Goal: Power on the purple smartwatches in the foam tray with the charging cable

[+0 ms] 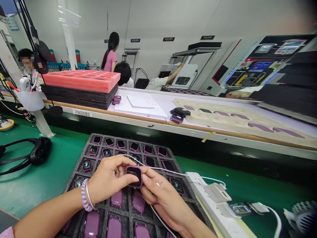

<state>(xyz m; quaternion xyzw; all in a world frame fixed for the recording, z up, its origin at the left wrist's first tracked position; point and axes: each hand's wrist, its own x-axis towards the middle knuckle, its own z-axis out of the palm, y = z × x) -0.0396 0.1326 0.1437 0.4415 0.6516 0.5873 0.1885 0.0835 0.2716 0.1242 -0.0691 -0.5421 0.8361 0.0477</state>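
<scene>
Bare forearms are reaching up from the bottom of the frame, and I am following them from afar through the head camera. The left hand (pixel 109 178), wearing a lilac beaded bracelet and a thin metal bangle, is pinching one edge of a square purple smartwatch (pixel 134 176), while the right hand (pixel 160 195) is closing its fingers on the opposite edge. Between them, the watch is being held just above the middle of a dark foam tray (pixel 92 136), its dark screen tilted up toward me. A thin white cable (pixel 170 172) is crossing the hands toward a white power strip (pixel 213 211) at lower right; I cannot tell whether it is connected to the watch. I am judging the watch to be light and stiff, but its glass looks slick and easily scratched, so the purple case edges seem the safest place to take hold. Rows of similar watches (pixel 86 165) are sitting in the tray's pockets, some with lit faces. At left, a black headset (pixel 39 152) is lying on a green bench mat (pixel 42 191). Farther off, a stack of foam trays with a pink top layer (pixel 79 81) is resting on a long white table (pixel 168 105), and a person in a pink shirt (pixel 110 61) is standing beyond it.
</scene>
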